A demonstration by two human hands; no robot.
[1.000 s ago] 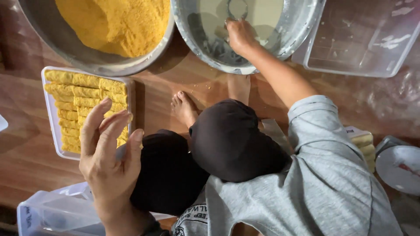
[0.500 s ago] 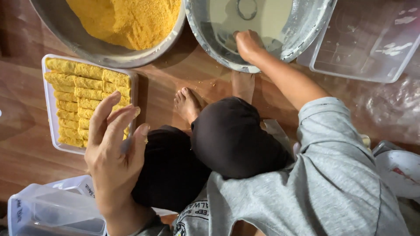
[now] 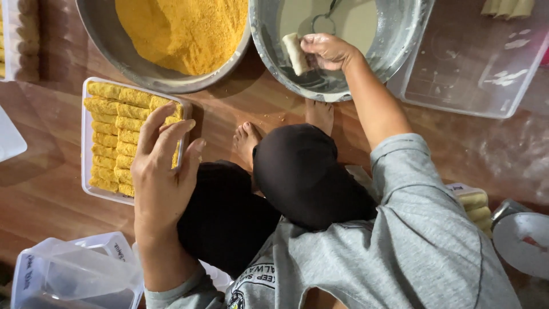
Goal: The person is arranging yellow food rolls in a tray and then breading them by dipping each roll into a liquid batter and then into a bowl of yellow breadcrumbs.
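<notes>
since half a second ago the right hand (image 3: pixel 325 50) has lifted a pale roll (image 3: pixel 295 53) out of the batter, its grip now clamped on the roll's end over the batter bowl (image 3: pixel 400 34). the left hand (image 3: pixel 163 171) hovers with fingers spread apart and holds nothing, just above the tray (image 3: pixel 86 131) of crumbed rolls (image 3: pixel 114 137). the crumb bowl (image 3: pixel 114 51) sits beside the batter bowl on the wooden floor (image 3: pixel 46 189).

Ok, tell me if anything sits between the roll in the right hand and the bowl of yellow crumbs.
Nothing visible does. The right hand holds the pale roll inside the batter bowl, and the crumb bowl stands right beside it, rims nearly touching. Only the two rims lie along that path.
</notes>
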